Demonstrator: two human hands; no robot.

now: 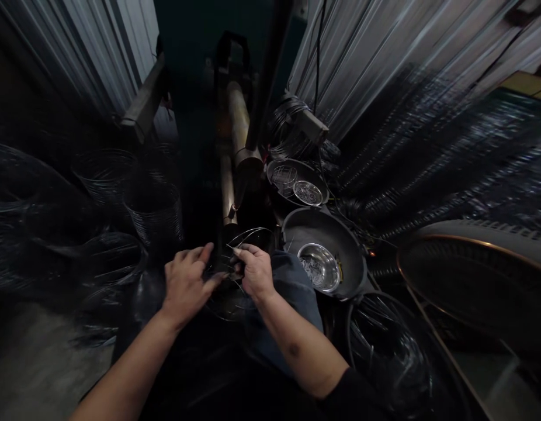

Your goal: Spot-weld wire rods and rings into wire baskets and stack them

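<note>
Head view: thin silvery curved wire (240, 235) was in hand, work judged partway.
Right hand (256, 272) had fingers pinched on it, near a brass-coloured metal rod (227, 184); left hand (186, 283) had fingers spread beside it. Bend was made; end closure could not be told. Small silvery metal pieces (311, 270) in a shiny round steel bowl (329, 268) remained loose, presumably unused.

A black sleeve (356, 393) is ending near the right elbow (327, 377). Both forearms (288, 336) are showing bare. The trousers (299, 289) are looking blue.
</note>
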